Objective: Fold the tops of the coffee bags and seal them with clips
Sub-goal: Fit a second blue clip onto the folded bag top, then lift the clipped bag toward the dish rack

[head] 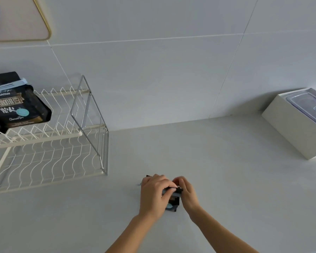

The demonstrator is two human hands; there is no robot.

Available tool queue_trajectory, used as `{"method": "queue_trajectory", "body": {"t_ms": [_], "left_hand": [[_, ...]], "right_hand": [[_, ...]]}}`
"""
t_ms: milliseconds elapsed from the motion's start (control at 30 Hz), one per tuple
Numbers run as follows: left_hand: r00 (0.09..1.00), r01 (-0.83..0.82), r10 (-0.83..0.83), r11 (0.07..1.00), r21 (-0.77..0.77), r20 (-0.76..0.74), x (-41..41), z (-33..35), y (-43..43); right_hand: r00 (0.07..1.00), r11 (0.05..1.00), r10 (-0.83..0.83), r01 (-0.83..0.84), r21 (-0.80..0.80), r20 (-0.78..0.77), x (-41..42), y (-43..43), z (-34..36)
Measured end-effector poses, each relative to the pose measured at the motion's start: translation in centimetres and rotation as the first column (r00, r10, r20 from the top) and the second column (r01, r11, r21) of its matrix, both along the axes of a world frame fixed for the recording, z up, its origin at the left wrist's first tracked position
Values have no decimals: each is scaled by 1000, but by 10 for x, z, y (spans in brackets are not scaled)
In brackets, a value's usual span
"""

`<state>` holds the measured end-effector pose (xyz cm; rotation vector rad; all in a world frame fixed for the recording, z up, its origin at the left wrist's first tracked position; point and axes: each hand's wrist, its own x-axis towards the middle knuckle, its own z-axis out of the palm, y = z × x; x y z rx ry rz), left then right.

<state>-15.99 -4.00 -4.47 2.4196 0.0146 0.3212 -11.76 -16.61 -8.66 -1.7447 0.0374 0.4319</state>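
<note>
A small black coffee bag [172,202] stands on the grey counter, mostly covered by both hands. My left hand [153,194] wraps its left side and top. My right hand [187,192] grips its right top corner. A pale blue clip [171,193] shows between the fingers across the bag's folded top. A bit of blue [138,184] peeks out left of my left hand. On the upper rack shelf at far left lies another black coffee bag [16,106] with a blue clip [11,85] across its folded top.
A white wire rack [49,148] with two tiers stands at the left against the tiled wall. A white box [295,125] holding a clear lidded container [308,105] sits at the back right. A gold-rimmed board [26,21] hangs top left.
</note>
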Motion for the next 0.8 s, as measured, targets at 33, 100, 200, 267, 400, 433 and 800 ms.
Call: {"method": "queue_trajectory", "body": {"t_ms": [33,100,200,267,400,433,800], "left_hand": [[1000,25,-25,1000,6,-1,-1,-3,-2],[999,32,-32,999,-10,-10,-2,-6,-3],[1000,-22,22,998,-63,-11,2,-3,11],[997,-68,70,994,-85,20,5,3,27],[947,-316,320,943,-107,20,5,-2,51],[917,-398,392,899,-183,-69,4,-6,55],[841,-476,42,532,-701,-539,-15,-20,59]], "right_hand": [[1000,999,17,-17,-38,1,-4,-1,-7],[1000,999,16,-17,-52,-26,-9,-1,-14],[998,999,23,-25,-32,-62,-6,4,-6],[995,999,42,-43,-14,-88,-4,4,-2],[976,984,177,-174,33,-125,-2,-1,-1],[970,979,203,-202,22,-132,-1,0,-3],[962,990,61,-91,-104,-266,-3,21,8]]}}
